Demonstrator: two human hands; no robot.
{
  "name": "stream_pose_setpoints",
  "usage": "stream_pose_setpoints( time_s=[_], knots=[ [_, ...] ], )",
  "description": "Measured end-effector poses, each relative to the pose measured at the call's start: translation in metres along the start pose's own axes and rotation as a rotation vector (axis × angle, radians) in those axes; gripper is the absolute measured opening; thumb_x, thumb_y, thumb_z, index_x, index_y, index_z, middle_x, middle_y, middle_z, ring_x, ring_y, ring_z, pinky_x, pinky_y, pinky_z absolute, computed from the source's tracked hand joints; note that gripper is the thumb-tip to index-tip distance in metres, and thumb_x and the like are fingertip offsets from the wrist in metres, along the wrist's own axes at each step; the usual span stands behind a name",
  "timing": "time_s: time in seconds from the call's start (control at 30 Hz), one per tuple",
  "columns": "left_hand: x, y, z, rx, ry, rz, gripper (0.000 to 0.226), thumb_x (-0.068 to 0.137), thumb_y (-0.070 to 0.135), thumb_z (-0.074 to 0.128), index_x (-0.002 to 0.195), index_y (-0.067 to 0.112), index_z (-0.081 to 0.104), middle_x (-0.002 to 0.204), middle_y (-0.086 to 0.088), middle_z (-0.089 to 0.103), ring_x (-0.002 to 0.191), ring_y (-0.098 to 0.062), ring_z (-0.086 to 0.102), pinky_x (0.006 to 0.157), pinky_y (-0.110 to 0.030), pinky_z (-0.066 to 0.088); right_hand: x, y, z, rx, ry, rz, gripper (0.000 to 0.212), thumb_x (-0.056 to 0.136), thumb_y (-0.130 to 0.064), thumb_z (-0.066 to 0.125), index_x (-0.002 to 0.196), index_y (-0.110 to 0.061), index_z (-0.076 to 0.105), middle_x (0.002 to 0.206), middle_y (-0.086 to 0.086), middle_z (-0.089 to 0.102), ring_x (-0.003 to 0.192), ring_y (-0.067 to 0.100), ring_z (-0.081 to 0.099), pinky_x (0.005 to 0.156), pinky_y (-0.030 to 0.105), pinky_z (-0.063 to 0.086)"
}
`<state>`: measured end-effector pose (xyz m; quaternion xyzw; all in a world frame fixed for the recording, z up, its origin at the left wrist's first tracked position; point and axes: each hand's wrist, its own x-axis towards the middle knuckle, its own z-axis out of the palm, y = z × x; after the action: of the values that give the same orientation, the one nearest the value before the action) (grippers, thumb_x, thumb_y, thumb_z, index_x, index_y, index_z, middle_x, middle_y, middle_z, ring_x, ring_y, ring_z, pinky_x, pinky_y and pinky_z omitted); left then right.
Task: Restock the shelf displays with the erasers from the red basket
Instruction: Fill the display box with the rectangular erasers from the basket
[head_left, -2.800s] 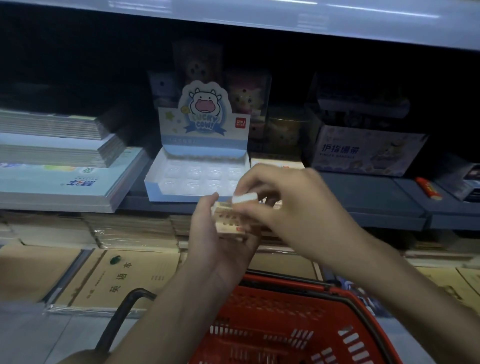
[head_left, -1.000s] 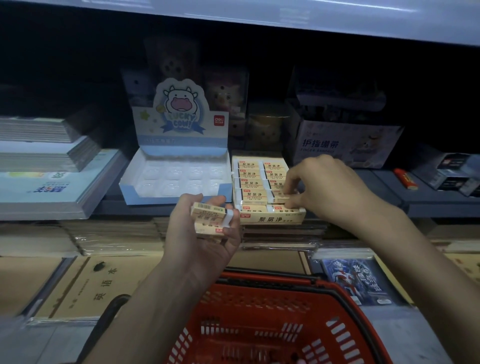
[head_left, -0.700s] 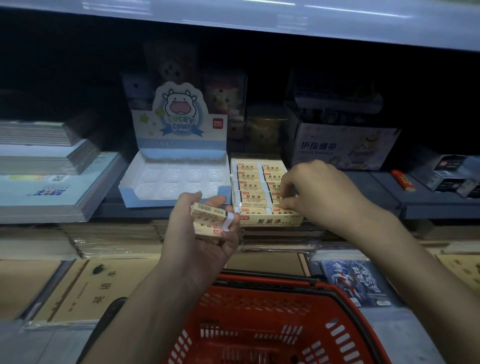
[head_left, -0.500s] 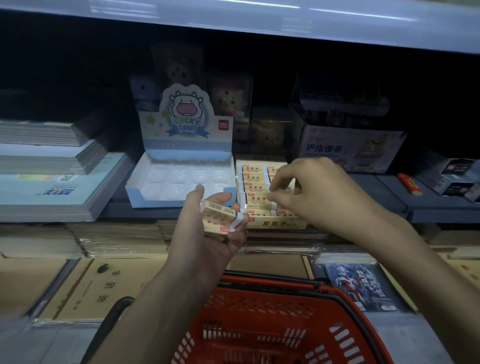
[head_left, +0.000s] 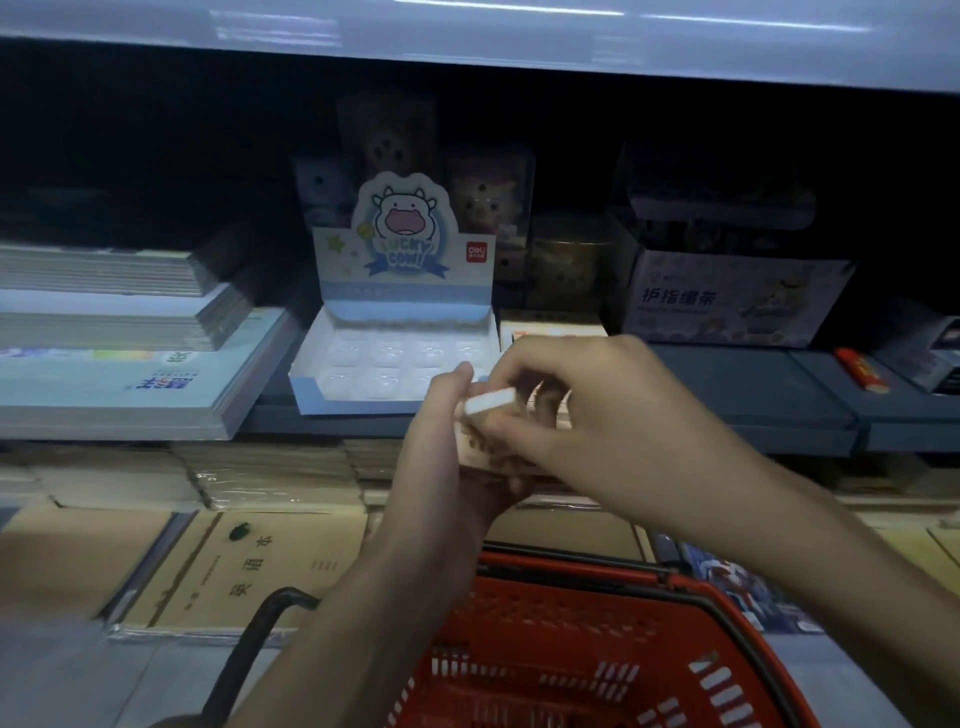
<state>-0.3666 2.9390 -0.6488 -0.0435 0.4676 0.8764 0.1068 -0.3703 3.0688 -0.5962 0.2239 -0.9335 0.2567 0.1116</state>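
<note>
Left hand (head_left: 441, 462) is raised before the shelf edge, fingers curled round a stack of erasers (head_left: 480, 451). Right hand (head_left: 597, 415) arches over it, fingertips pinching the top eraser (head_left: 491, 402) near its white end. Red basket (head_left: 727, 618) sits below both wrists.

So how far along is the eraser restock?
Done: unclear, the eraser box is mostly hidden behind the right hand. In hand: left hand holds a small stack of erasers, right hand pinches the top eraser. Left: shelving those; the red basket floor is out of frame.
</note>
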Motion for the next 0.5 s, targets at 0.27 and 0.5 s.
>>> stream_pose_setpoints(
  time_s=[0.27, 0.5],
  knots=[
    [0.007, 0.011, -0.011, -0.173, 0.042, -0.019, 0.016, 0.087, 0.017, 0.052, 0.072, 0.015, 0.052, 0.080, -0.005, 0.057, 0.070, -0.018, 0.057, 0.053, -0.024, 0.043, 0.009, 0.021, -0.052, 0.420, 0.200, 0.214, 0.024, 0.092, -0.007, 0.072, 0.107, -0.026, 0.067, 0.079, 0.002, 0.077, 0.067, 0.018, 0.077, 0.072, 0.042, 0.063],
    [0.011, 0.009, -0.014, -0.018, 0.079, -0.017, 0.019, 0.080, 0.006, 0.050, 0.064, 0.012, 0.057, 0.074, -0.006, 0.059, 0.066, -0.016, 0.057, 0.051, -0.024, 0.046, 0.016, 0.044, -0.020, 0.274, 0.005, 0.412, 0.016, 0.094, -0.015, 0.072, 0.098, -0.030, 0.067, 0.077, -0.003, 0.078, 0.066, 0.007, 0.076, 0.075, 0.043, 0.063]
  ],
)
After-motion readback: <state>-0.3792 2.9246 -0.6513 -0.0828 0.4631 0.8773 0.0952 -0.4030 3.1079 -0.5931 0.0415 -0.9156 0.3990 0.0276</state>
